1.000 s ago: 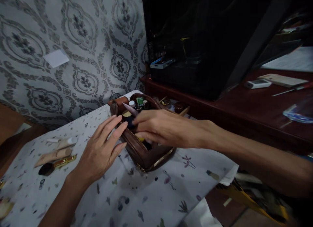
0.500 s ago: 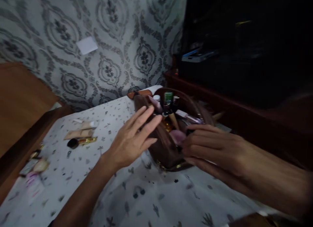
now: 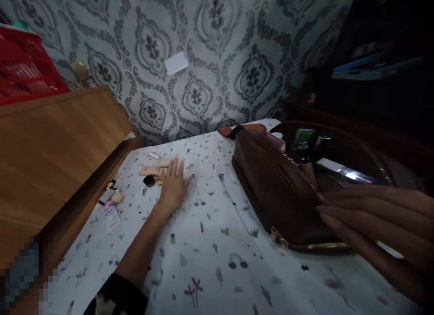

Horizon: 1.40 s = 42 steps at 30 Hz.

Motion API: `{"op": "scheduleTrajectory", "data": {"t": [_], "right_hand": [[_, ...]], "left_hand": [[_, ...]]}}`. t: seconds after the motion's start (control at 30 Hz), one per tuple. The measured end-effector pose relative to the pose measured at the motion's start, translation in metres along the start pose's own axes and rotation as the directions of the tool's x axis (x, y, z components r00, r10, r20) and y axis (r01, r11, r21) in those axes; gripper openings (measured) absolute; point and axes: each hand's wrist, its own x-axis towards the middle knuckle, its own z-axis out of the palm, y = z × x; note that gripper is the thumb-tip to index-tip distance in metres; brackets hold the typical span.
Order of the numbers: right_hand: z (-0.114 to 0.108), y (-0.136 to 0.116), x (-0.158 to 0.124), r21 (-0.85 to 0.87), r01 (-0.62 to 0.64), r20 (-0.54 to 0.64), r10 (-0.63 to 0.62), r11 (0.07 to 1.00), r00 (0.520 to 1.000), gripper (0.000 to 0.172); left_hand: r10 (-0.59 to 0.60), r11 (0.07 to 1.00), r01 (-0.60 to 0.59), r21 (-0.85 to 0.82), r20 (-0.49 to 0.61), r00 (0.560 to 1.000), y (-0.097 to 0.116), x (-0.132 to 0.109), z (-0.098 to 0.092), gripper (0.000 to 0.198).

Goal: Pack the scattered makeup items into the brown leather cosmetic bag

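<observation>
My left hand (image 3: 173, 188) lies over a small group of cosmetics on the left, its fingers stretched out. Beneath and beside it are a gold bottle with a black cap (image 3: 149, 181), beige tubes (image 3: 149, 170) and a thin white tube (image 3: 154, 156); the hand covers part of the gold bottle. To the right stands an unzipped brown bag (image 3: 271, 183). My right hand (image 3: 379, 220) grips its near edge between thumb and fingers. Inside the bag show a green-capped bottle (image 3: 304, 137), a shiny pale tube (image 3: 346, 170) and a pink item (image 3: 276, 142).
A pink-and-white tube (image 3: 111, 215), a round beige item (image 3: 117, 197) and other small cosmetics lie by the wooden board (image 3: 91, 197) at left. A red basket (image 3: 30, 66) sits above. Behind the bag is an orange-brown piece (image 3: 249, 128). The patterned cloth (image 3: 210, 269) covers the surface.
My left hand has left the bag's edge and moved left to the beige tubes and gold bottle. My right hand stays at the bag. The view has turned left, bringing in the red basket.
</observation>
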Motion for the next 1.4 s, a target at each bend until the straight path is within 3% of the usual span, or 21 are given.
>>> {"op": "scheduleTrajectory", "data": {"t": [0.1,0.27,0.4,0.53,0.63,0.73,0.8,1.07,1.23,1.4], "right_hand": [[-0.004,0.005,0.008,-0.009,0.101,0.115,-0.100,0.995,0.988,0.025],[0.001,-0.007,0.016,-0.017,0.073,0.065,-0.072,0.997,0.995,0.026],[0.022,-0.031,0.018,0.048,0.170,0.055,-0.173,0.984,0.983,0.018],[0.049,-0.053,0.021,0.172,0.344,0.040,-0.356,0.923,0.934,0.017],[0.069,-0.065,0.025,0.249,0.383,0.045,-0.405,0.890,0.913,0.013],[0.084,-0.077,0.030,0.308,0.361,0.065,-0.398,0.880,0.915,0.016],[0.093,-0.086,0.034,0.354,0.339,0.076,-0.388,0.872,0.919,0.017],[0.133,-0.106,0.035,0.523,0.158,0.232,-0.318,0.837,0.919,0.024],[0.150,-0.096,0.021,0.601,-0.013,0.323,-0.228,0.799,0.918,0.022],[0.149,-0.089,0.020,0.600,-0.185,0.438,-0.127,0.778,0.890,0.025]], "left_hand": [[-0.232,0.973,0.231,0.026,0.031,0.972,-0.032,-0.002,0.004,0.065],[-0.466,0.884,0.467,0.026,0.151,0.872,-0.075,-0.008,0.008,0.082],[-0.491,0.867,0.496,0.045,0.240,0.837,-0.091,-0.012,0.012,0.086],[-0.479,0.875,0.477,0.086,0.294,0.827,-0.091,-0.016,0.005,0.086],[-0.478,0.878,0.462,0.129,0.313,0.821,-0.088,-0.022,-0.008,0.071],[-0.477,0.879,0.447,0.167,0.327,0.816,-0.087,-0.029,-0.023,0.044],[-0.476,0.879,0.441,0.179,0.329,0.816,-0.090,-0.032,-0.031,0.036],[-0.510,0.857,0.509,0.081,0.279,0.814,-0.102,-0.038,-0.035,0.057],[-0.466,0.854,0.504,-0.126,0.242,0.851,-0.104,-0.039,-0.032,0.045],[-0.433,0.769,0.519,-0.373,0.293,0.852,-0.105,-0.039,-0.030,0.055]]}}
